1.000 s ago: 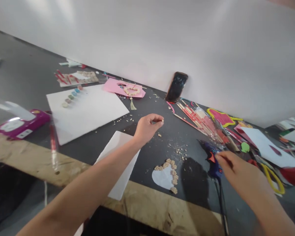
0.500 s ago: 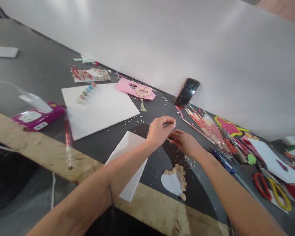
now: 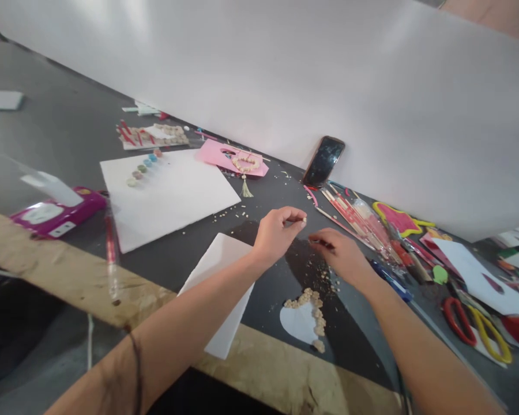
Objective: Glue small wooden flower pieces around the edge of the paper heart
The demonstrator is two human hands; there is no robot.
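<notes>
My left hand (image 3: 281, 233) is held over the dark table (image 3: 155, 274), thumb and index finger pinched on a tiny pale bead. To its right, my right hand (image 3: 339, 253) has its fingers curled together; whatever they hold, if anything, is too small to make out. Below the hands lies a white heart-shaped piece (image 3: 296, 324), its upper and right edges lined with small tan pieces (image 3: 316, 305). Loose crumbs and beads are scattered between the heart and my right hand. A white board strip (image 3: 220, 288) lies under my left forearm.
A phone (image 3: 324, 161) leans at the back. Wrapped sticks (image 3: 354, 216) and scissors (image 3: 458, 320) lie to the right. On the left are a white sheet (image 3: 168, 196) with paint pots, a pink card (image 3: 211, 153) with a beaded tassel string, and a purple power socket (image 3: 64, 213).
My right hand has moved slightly right, widening the space between my hands. My left hand still pinches the bead. The view has shifted a little.
</notes>
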